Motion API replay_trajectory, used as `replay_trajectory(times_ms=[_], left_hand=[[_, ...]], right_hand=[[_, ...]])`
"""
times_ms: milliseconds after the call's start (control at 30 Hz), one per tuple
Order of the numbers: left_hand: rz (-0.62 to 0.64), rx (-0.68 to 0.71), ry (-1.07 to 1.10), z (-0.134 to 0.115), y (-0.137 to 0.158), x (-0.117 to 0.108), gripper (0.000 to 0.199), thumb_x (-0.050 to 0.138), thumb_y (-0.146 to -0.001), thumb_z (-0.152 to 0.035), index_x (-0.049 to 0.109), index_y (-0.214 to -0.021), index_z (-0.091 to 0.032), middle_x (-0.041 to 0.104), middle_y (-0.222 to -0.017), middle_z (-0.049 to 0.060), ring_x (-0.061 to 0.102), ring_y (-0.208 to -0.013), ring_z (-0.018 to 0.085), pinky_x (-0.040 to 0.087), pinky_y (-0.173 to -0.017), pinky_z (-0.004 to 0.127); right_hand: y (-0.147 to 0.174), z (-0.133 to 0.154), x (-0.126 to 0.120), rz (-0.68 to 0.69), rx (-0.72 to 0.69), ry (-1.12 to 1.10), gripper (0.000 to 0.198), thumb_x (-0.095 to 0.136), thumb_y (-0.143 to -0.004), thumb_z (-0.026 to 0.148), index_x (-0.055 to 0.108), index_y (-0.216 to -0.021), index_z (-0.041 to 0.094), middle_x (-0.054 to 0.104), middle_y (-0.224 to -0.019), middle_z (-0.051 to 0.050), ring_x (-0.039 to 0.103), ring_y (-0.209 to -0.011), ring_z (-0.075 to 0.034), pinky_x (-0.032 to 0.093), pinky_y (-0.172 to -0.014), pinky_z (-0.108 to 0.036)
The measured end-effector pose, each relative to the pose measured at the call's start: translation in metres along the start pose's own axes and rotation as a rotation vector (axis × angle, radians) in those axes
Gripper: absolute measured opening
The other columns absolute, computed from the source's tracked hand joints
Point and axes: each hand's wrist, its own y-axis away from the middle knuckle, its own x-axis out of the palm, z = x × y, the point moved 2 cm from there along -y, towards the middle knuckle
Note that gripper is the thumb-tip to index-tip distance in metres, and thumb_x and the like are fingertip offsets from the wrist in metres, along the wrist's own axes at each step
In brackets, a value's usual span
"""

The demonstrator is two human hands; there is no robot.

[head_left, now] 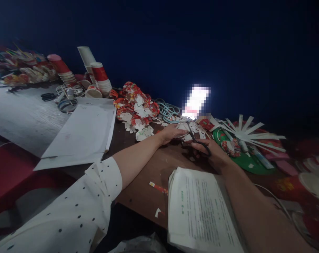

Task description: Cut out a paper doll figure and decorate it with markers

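Evidently, the left hand [171,134] is mostly closed, thumb and fingers pinching a small white paper piece [185,137], apparently to steady it by the blades; the right hand [216,154] curls around black scissors [193,137], gripping the handles, presumably to leave the blades free. The piece sits between the 2 hands, above the brown table [148,165]. At 12 o'clock from them, a bright screen [196,100] stands tilted, perhaps for easy viewing, its content obscured. At 10, red-and-white paper cutouts [138,105] lie heaped, probably to keep them together. At 3 rests a green tray [245,167]. At 6, printed pages [198,211] carry green and black characters too small to read; no brand is legible.
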Motion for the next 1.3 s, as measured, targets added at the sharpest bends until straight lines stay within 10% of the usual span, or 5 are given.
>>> replay_trajectory(times_ms=[1300], left_hand=[[0.047, -0.091, -0.105, -0.008, 0.0088, 0.0016, 0.022, 0.076, -0.062, -0.016, 0.067, -0.082, -0.011, 0.067, -0.074, 0.003, 0.058, -0.064, 0.008, 0.046, -0.066, 0.023]], right_hand=[[0.0019, 0.0031, -0.0009, -0.035, -0.047, 0.17, 0.047, 0.075, -0.066, 0.051, 0.076, -0.096, 0.014, 0.051, -0.05, 0.002, 0.041, -0.045, -0.009, 0.028, -0.041, -0.023]])
